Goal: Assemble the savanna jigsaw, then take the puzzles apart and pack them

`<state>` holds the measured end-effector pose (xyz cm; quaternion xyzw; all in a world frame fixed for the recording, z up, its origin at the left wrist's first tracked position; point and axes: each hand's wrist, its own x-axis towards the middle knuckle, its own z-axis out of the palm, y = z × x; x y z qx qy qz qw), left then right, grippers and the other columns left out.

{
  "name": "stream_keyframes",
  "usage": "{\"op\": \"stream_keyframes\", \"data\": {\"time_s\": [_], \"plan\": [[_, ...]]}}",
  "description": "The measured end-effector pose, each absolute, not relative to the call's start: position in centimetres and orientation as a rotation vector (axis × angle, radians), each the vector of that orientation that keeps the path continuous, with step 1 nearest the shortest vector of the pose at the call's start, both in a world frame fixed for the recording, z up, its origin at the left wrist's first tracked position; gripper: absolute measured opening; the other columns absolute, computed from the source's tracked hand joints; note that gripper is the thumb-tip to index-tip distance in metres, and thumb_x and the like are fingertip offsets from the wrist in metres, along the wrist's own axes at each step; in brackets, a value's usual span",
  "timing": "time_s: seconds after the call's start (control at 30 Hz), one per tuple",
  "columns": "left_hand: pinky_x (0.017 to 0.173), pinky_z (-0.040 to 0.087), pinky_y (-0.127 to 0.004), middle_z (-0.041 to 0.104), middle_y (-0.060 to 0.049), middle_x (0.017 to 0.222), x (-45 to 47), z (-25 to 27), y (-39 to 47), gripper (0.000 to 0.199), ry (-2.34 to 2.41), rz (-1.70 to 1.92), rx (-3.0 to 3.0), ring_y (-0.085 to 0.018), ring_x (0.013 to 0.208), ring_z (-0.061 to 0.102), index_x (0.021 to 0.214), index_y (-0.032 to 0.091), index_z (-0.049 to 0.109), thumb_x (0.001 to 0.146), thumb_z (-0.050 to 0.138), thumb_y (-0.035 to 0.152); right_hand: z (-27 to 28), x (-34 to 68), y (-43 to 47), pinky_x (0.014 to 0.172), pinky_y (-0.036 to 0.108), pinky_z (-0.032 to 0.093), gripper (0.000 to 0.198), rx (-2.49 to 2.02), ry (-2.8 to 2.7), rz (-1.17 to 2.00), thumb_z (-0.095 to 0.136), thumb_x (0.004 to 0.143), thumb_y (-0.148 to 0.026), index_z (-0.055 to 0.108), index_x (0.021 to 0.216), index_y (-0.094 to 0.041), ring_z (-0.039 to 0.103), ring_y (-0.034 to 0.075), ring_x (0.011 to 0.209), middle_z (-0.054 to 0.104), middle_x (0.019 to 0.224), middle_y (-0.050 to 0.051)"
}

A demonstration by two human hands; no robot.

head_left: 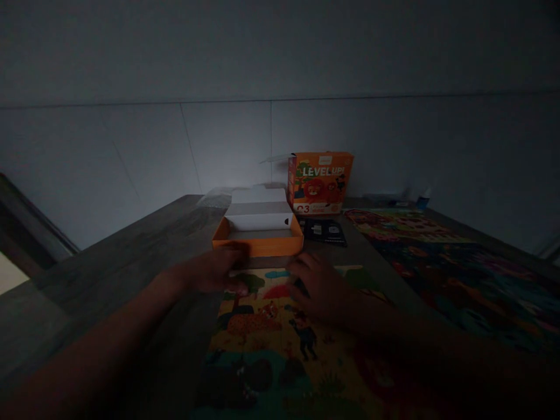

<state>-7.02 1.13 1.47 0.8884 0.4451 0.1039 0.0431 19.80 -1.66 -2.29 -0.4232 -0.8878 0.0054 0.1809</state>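
The left hand (210, 271) has its fingers loosely bent at the puzzle's (271, 332) far left corner, while the right hand (324, 289), half curled, reaches further over it; in this gloom I can't tell whether either grips anything. The flat, glossy-looking printed sheet spreads from beneath them toward the person, its long axis lost in shadow; just beyond, a shallow orange card box (271, 248) sits open on the dull grey table (149, 245).

The left forearm (135, 312) and right forearm (389, 324) appear bare in dim light.
Both are slim and taper smoothly toward the bare left hand (214, 269) and right hand (321, 287), whose slender fingers (305, 265) lose their finer detail in the shadow.
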Motion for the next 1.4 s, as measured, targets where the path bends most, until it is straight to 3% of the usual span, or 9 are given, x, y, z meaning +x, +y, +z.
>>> {"op": "stream_keyframes", "data": {"time_s": [0.1, 0.27, 0.43, 0.63, 0.93, 1.07, 1.13, 1.23, 1.4], "plan": [[0.061, 0.043, -0.029, 0.061, -0.005, 0.088, -7.2, 1.3, 1.4, 0.04, 1.312, 0.078, 2.559, -0.02, 0.074, 0.058, 0.085, 0.017, 0.061, 0.072, 0.07, 0.054, -2.7, 20.1, -1.1, 0.091, 0.043, 0.043, 0.029, -1.168, -2.492, 0.064, 0.054, 0.088, -0.027, 0.064, 0.111, -0.013, 0.052, 0.028, 0.103, 0.06, 0.109, 0.015], [0.059, 0.042, -0.027, 0.062, -0.005, 0.089, -6.8, 2.0, 0.8, 0.044, 1.401, 0.174, 2.362, -0.021, 0.076, 0.059, 0.094, 0.017, 0.055, 0.066, 0.074, 0.045, -2.7, 20.3, -0.9, 0.092, 0.045, 0.042, 0.029, -1.132, -2.489, 0.061, 0.053, 0.088, -0.028, 0.063, 0.111, -0.013, 0.051, 0.028, 0.103, 0.059, 0.11, 0.015], [0.056, 0.043, -0.026, 0.06, -0.001, 0.08, -6.4, 2.6, 0.5, 0.022, 1.252, 0.366, 2.318, -0.017, 0.069, 0.058, 0.087, 0.019, 0.05, 0.076, 0.063, 0.033, -3.0, 20.2, -1.0, 0.092, 0.046, 0.042, 0.031, -1.135, -2.482, 0.07, 0.052, 0.089, -0.028, 0.063, 0.114, -0.013, 0.051, 0.028, 0.104, 0.059, 0.111, 0.015], [0.056, 0.046, -0.026, 0.064, -0.003, 0.081, -6.5, 3.1, 0.9, 0.013, 1.073, 0.633, 2.264, -0.015, 0.068, 0.06, 0.094, 0.019, 0.056, 0.086, 0.055, 0.029, -3.0, 20.4, -0.8, 0.095, 0.046, 0.042, 0.032, -1.129, -2.485, 0.099, 0.054, 0.088, -0.028, 0.063, 0.115, -0.012, 0.051, 0.028, 0.106, 0.058, 0.113, 0.015], [0.07, 0.056, -0.033, 0.067, -0.009, 0.104, -7.5, 0.6, 3.7, 0.035, 1.529, 1.402, 1.986, -0.022, 0.087, 0.068, 0.112, 0.016, 0.058, 0.083, 0.06, 0.036, -2.8, 20.2, -1.0, 0.097, 0.046, 0.041, 0.033, -1.154, -2.477, 0.123, 0.056, 0.088, -0.026, 0.064, 0.115, -0.011, 0.05, 0.029, 0.108, 0.058, 0.114, 0.016], [0.069, 0.056, -0.033, 0.065, -0.012, 0.114, -7.5, 0.9, 3.6, 0.038, 1.625, 1.342, 2.006, -0.021, 0.081, 0.069, 0.114, 0.015, 0.062, 0.083, 0.059, 0.037, -2.8, 20.2, -1.0, 0.097, 0.045, 0.04, 0.031, -1.152, -2.478, 0.119, 0.055, 0.088, -0.026, 0.064, 0.114, -0.01, 0.049, 0.028, 0.108, 0.058, 0.112, 0.016], [0.074, 0.054, -0.034, 0.068, -0.01, 0.104, -7.1, 1.4, 3.0, 0.029, 1.639, 1.255, 2.158, -0.02, 0.082, 0.068, 0.1, 0.015, 0.067, 0.085, 0.058, 0.038, -2.8, 20.2, -0.9, 0.097, 0.045, 0.04, 0.032, -1.145, -2.478, 0.116, 0.055, 0.088, -0.026, 0.064, 0.114, -0.01, 0.049, 0.028, 0.107, 0.058, 0.112, 0.016], [0.077, 0.053, -0.034, 0.07, -0.007, 0.088, -6.1, 1.6, 1.8, 0.031, 1.437, 0.755, 2.403, -0.021, 0.08, 0.066, 0.093, 0.016, 0.069, 0.089, 0.056, 0.044, -2.8, 20.2, -0.9, 0.096, 0.045, 0.041, 0.032, -1.141, -2.476, 0.109, 0.055, 0.087, -0.026, 0.064, 0.114, -0.01, 0.049, 0.028, 0.106, 0.057, 0.111, 0.016], [0.1, 0.044, -0.041, 0.057, -0.014, 0.126, -4.8, 0.4, 0.8, 0.057, 1.121, 0.358, 2.631, -0.03, 0.116, 0.055, 0.116, 0.016, 0.062, 0.074, 0.073, 0.053, -2.7, 20.0, -1.1, 0.093, 0.044, 0.042, 0.032, -1.13, -2.501, 0.08, 0.052, 0.089, -0.026, 0.064, 0.114, -0.012, 0.048, 0.027, 0.103, 0.057, 0.108, 0.015]]}}
